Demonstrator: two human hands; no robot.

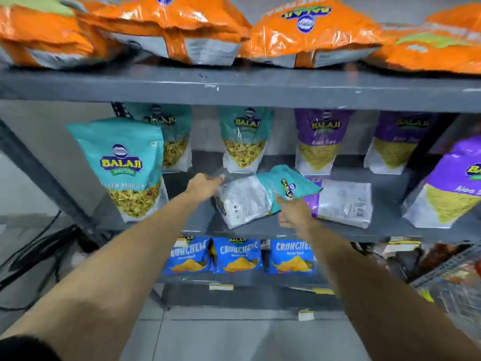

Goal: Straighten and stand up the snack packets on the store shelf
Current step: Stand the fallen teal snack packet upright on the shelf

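A teal snack packet (256, 195) lies tilted on its side on the middle grey shelf (260, 230), back panel showing. My left hand (204, 185) touches its white bottom end. My right hand (292, 211) grips its teal top end. Under and right of it lies a flat purple packet (343, 203), back side up. Other teal packets stand upright at the front left (127, 168) and at the back (244, 139). Purple packets stand at the back right (321, 140) and front right (453, 183).
Orange packets (307, 32) lie stacked on the top shelf (234, 87). Blue Crunchem bags (238, 255) stand on the lower shelf. Black cables (39, 256) run along the floor at left. A wire rack (453, 280) is at right.
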